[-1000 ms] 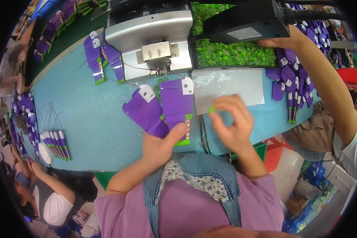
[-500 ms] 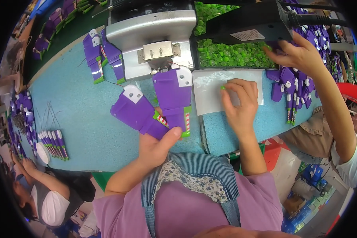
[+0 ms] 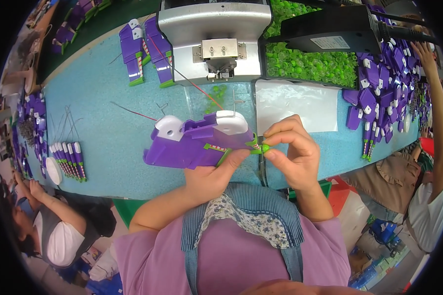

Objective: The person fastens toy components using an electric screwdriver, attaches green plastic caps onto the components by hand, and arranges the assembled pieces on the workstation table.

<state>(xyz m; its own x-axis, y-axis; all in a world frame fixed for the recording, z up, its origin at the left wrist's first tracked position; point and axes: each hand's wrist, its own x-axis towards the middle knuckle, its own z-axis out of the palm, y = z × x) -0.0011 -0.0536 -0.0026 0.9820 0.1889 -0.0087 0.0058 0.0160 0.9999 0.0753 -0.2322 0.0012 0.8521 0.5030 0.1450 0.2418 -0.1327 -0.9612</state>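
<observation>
My left hand (image 3: 209,181) is closed around two purple plastic pieces side by side, the left purple piece (image 3: 177,151) and the right purple piece (image 3: 221,135). Both have white rounded ends, green trim and red-and-white stripes, and thin wires trail from the white ends. Between thumb and forefinger, my right hand (image 3: 299,155) pinches a small round green cap (image 3: 265,148). That cap is against the green tip of the right piece; whether it is seated there I cannot tell.
A silver machine (image 3: 214,22) stands at the far side, with two similar purple pieces (image 3: 133,51) to its left. Beside it are a bin of green caps (image 3: 310,64), a black device (image 3: 332,29) and a white sheet (image 3: 298,105). Purple pieces (image 3: 379,83) pile up at right; co-workers sit on both sides.
My right hand has brought the green cap left and down to the held pieces. My left hand has tilted the pieces, tips now to the right. The co-worker's hand has left the bin.
</observation>
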